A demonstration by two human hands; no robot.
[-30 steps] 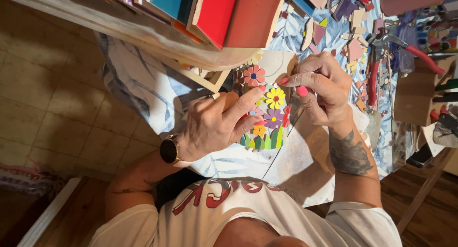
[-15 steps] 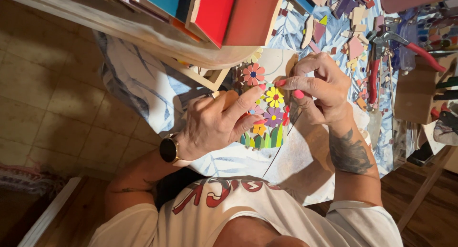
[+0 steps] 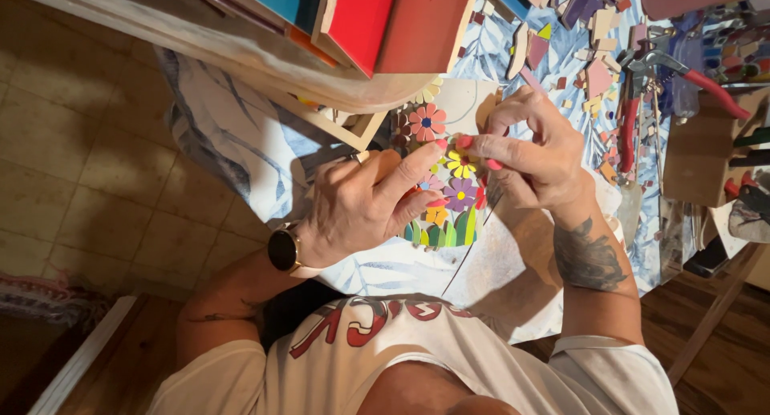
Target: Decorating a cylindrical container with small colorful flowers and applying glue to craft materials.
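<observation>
Right hand [image 3: 533,154] shifted over mosaic [image 3: 441,202].

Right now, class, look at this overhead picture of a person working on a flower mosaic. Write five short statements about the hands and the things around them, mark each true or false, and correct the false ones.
1. Both hands meet over the flower mosaic. True.
2. The left hand wears a dark round watch at the wrist. True.
3. The right hand holds the red-handled nippers. False: the nippers lie on the patterned cloth, apart from the hand.
4. The green pieces sit at the mosaic's edge nearest the person. True.
5. The stacked tiles are all white. False: red and teal ones show.
</observation>
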